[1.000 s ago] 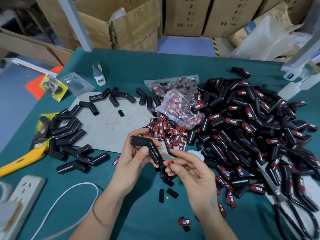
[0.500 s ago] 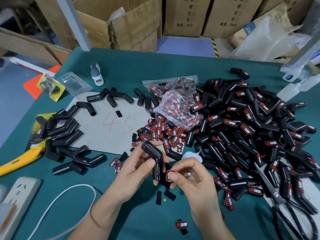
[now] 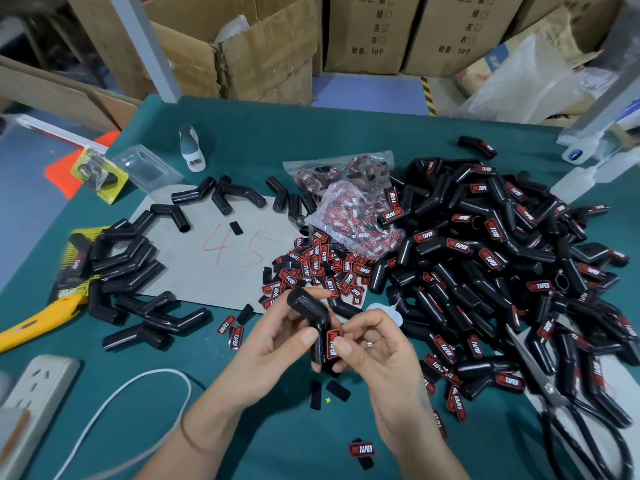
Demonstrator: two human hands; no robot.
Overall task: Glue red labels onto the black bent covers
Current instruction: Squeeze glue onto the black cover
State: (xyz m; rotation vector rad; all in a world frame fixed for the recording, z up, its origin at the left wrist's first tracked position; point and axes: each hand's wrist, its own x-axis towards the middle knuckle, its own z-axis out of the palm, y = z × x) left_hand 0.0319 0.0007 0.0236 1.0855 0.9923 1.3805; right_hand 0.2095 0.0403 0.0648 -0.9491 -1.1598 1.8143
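Far left on the green desk (image 3: 346, 140): white power strip (image 3: 34, 393), yellow cutter (image 3: 38, 317), unlabelled glossy black bent covers (image 3: 128, 268) around grey card (image 3: 221, 265) marked "45". Centre: left hand (image 3: 277, 344) grips one bent cover (image 3: 313, 323), fingers curled round its elbow. Right hand (image 3: 377, 355) pinches red label (image 3: 333, 344) against the cover's lower leg. Loose labels (image 3: 318, 268) just behind. Right: heap of labelled covers (image 3: 502, 265); scissors (image 3: 568, 410) at its edge.

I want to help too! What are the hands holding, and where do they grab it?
The left hand grips a black bent cover around its middle; the right hand pinches a red label against its lower leg.
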